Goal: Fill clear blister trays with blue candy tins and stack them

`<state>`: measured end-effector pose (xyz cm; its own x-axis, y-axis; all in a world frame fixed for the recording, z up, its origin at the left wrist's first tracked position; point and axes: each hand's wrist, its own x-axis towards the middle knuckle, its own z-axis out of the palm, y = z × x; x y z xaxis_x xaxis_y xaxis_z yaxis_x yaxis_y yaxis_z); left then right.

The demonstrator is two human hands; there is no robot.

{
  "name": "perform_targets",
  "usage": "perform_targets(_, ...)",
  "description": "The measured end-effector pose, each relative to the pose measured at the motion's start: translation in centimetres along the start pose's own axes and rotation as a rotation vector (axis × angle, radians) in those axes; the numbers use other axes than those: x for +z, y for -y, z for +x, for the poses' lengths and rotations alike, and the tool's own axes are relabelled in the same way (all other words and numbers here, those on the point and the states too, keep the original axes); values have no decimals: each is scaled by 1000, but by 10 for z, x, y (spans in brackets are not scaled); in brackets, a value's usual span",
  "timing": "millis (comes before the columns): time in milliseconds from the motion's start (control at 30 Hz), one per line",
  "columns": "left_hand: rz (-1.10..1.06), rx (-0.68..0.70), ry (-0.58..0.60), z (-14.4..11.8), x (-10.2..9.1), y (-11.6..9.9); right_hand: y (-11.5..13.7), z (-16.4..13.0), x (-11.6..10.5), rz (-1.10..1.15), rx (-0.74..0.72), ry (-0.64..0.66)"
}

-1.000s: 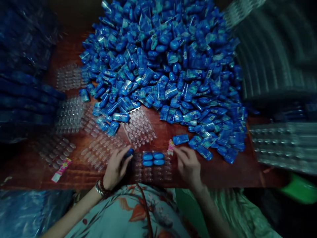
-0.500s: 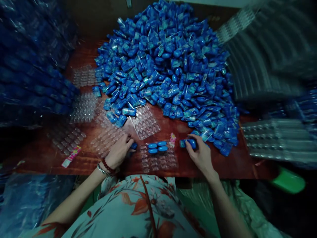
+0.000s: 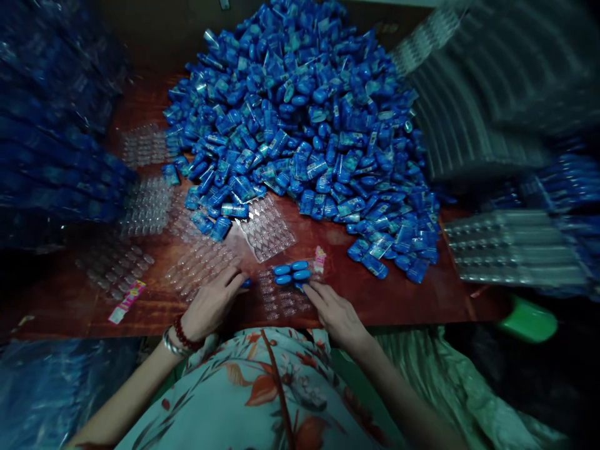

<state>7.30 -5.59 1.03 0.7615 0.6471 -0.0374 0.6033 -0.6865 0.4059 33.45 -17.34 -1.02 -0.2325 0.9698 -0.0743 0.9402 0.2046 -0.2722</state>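
Note:
A clear plastic blister tray (image 3: 281, 306) lies in front of me, with several glossy blue oval pieces (image 3: 291, 272) in its far cells. My right hand (image 3: 334, 312) reaches over the tray's right side, fingers together on a small blue wrapped piece (image 3: 299, 287), mostly hidden beneath the fingertips. Left of the tray, my left hand (image 3: 213, 304) has its fingers closed around another blue wrapped piece (image 3: 246, 283), of which only one end shows. Beyond the tray rises a large heap of blue wrapped pieces (image 3: 300, 125).
More clear trays lie on the red-brown table, one (image 3: 265, 228) below the heap and another (image 3: 201, 265) by my left hand. Pink tags (image 3: 127, 302) lie about. Blue packed stacks (image 3: 56, 150) stand left; piled trays (image 3: 473, 119) stand right. A green object (image 3: 529, 320) is at lower right.
My right hand has moved left from beside the heap to the tray, bringing a blue wrapped piece. My left hand stays beside the tray. The whole view has shifted slightly.

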Motion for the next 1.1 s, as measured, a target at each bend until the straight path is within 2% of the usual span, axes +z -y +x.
perform_targets(67, -84, -19, -109, -9, -2, -15, 15, 3, 2, -76, 81, 22)
perform_targets(167, -212, 11, -260, -10, 6, -33, 36, 13, 1, -127, 137, 60)
perform_targets(300, -174, 117, -337, 8, 27, -35, 44, 28, 0, -143, 141, 49)
perform_targets(433, 17, 226, -333, 18, 35, -26, 36, 31, 6, -141, 119, -26)
perform_targets(533, 73, 260, -264, 16, 32, -26, 32, 30, 5, -123, 115, -58)
perform_targets(700, 150, 290, -64, 23, 25, -32, 37, 44, -21, -201, 5, 92)
perform_targets(833, 141, 304, 7, 33, 23, -29, 44, 64, -42, -284, -55, 230)
perform_targets(933, 105, 245, 9, 35, 25, -28, 46, 74, -46, -303, -59, 270)
perform_targets(1100, 151, 156, -117, 33, 35, -37, 41, 74, -41, -292, -32, 308)
